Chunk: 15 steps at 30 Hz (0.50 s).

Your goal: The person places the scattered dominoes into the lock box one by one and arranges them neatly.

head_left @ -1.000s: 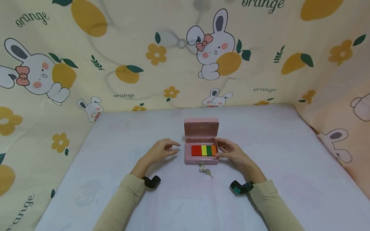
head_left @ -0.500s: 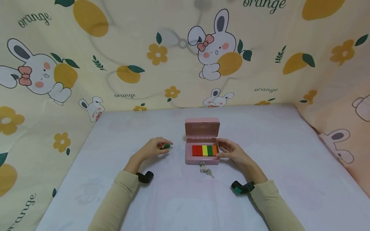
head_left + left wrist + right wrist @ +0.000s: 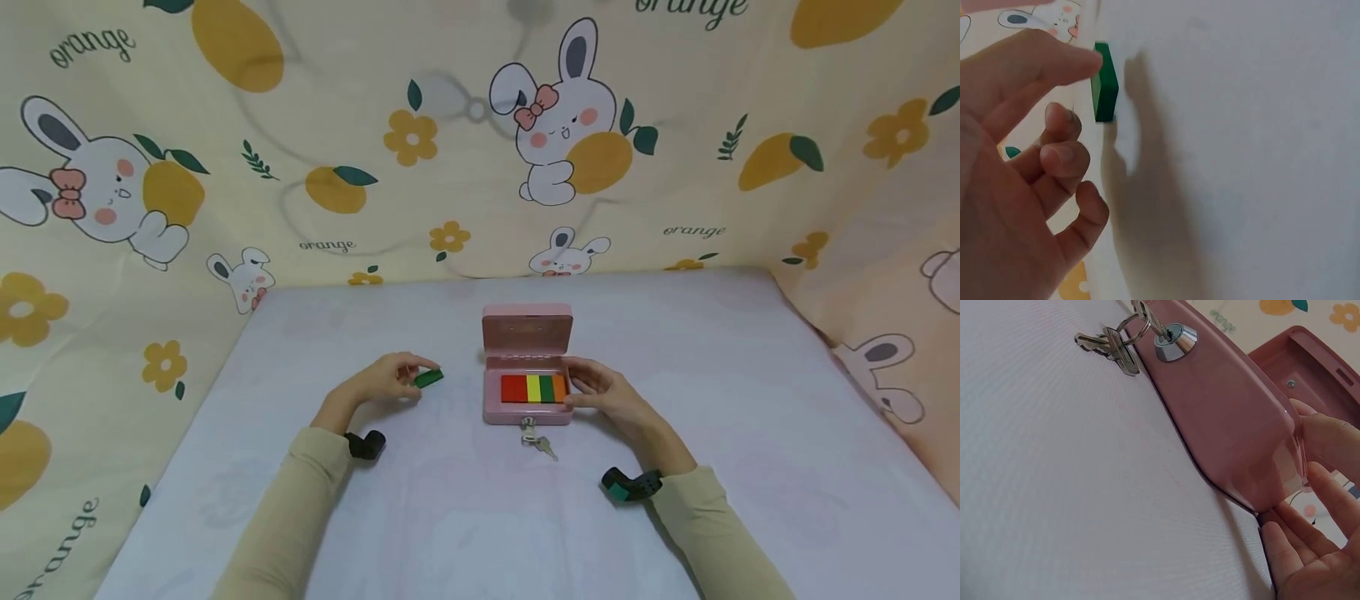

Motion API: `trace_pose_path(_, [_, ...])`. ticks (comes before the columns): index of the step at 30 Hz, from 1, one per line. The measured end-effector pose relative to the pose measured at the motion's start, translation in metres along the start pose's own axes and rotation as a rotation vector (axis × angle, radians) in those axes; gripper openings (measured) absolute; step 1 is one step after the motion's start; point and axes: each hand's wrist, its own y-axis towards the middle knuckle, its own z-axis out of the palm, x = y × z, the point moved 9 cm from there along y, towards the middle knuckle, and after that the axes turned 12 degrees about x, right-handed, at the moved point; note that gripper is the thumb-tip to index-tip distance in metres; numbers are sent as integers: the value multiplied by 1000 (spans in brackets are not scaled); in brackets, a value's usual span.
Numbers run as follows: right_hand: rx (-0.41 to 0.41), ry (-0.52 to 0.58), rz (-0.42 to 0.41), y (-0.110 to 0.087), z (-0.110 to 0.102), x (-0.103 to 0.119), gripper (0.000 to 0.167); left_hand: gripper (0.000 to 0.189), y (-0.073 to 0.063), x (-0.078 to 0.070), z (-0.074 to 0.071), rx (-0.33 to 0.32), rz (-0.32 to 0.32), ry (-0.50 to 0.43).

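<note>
An open pink metal cash box (image 3: 491,414) stands on the table, with a row of flat colored blocks (image 3: 513,389) in red, yellow, green and orange inside. My left hand (image 3: 381,379), to the left of the box, pinches a small green block (image 3: 1105,84) by its fingertips; its other fingers curl loosely, and the far side of the grip is hidden. My right hand (image 3: 611,400) holds the box's right end, fingers and thumb bent round the corner (image 3: 1272,494). A key ring with keys (image 3: 1113,347) hangs from the front lock (image 3: 1175,340).
A pale cloth covers the table (image 3: 450,517). Behind it and at both sides rises a curtain (image 3: 450,83) printed with rabbits and oranges. The box's raised lid (image 3: 527,332) leans back behind the blocks.
My left hand has drawn left, away from the box, and the green block has come into view at its fingertips. My right hand and the box have stayed in place.
</note>
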Motion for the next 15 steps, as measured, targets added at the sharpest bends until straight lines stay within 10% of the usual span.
trace_pose_path(15, [6, 14, -16, 0, 0, 1, 67, 53, 10, 4, 0, 113, -5, 14])
